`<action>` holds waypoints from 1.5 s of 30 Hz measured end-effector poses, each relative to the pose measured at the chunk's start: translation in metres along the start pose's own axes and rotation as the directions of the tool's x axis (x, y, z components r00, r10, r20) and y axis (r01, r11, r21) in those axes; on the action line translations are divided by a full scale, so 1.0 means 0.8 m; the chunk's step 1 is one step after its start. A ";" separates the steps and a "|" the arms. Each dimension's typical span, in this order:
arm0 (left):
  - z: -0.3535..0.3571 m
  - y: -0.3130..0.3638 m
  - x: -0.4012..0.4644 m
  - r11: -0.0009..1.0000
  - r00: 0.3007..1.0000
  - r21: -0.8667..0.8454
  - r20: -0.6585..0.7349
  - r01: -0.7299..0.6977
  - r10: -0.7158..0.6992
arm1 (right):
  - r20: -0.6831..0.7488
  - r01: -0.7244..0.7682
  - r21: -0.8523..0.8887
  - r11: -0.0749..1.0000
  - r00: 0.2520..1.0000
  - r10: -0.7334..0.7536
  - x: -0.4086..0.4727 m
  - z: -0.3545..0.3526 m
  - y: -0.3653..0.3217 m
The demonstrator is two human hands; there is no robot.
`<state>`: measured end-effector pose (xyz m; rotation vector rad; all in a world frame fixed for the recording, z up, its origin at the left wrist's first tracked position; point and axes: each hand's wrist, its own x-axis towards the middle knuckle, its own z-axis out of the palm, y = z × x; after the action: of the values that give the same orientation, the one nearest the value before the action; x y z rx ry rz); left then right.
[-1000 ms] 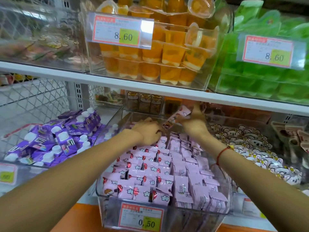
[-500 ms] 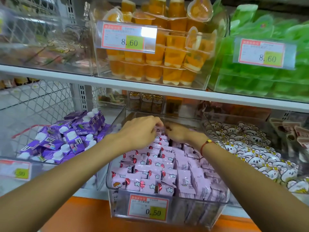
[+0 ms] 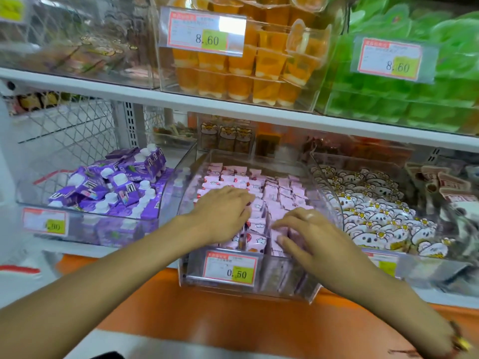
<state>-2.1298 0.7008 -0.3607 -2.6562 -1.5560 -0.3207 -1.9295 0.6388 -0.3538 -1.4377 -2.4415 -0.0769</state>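
Touching one bin's (image 3: 315, 288) packets (image 3: 282, 193): left hand (image 3: 223, 213), right hand (image 3: 311, 234).

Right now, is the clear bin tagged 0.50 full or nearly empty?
Full: small pink wrapped packets fill the clear plastic bin in rows, front to back, nearly up to its rim.

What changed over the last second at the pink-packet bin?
Both hands drew back from the rear of the clear bin toward its front. The right hand let go of the packet it held up; it and the left hand now rest on the pink packets. Bin and price tag stayed put.
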 end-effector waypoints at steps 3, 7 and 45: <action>-0.004 0.013 -0.030 0.986 0.980 -0.141 -0.188 -0.085 0.057 | 0.020 -0.009 0.010 1.000 1.000 0.009 -0.011 -0.006 0.001; -0.007 0.033 -0.063 0.947 0.982 -0.281 -0.151 -0.153 0.114 | 0.064 0.001 0.070 0.998 0.998 -0.005 -0.008 -0.012 0.005; -0.038 0.065 -0.072 -0.081 0.921 -0.993 0.113 0.089 -0.372 | -0.368 0.002 0.559 0.829 0.896 0.247 -0.011 -0.032 -0.025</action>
<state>-2.1167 0.6212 -0.3389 -2.6091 -2.1511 -2.7269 -1.9366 0.6166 -0.3300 -1.1585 -1.7964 0.2897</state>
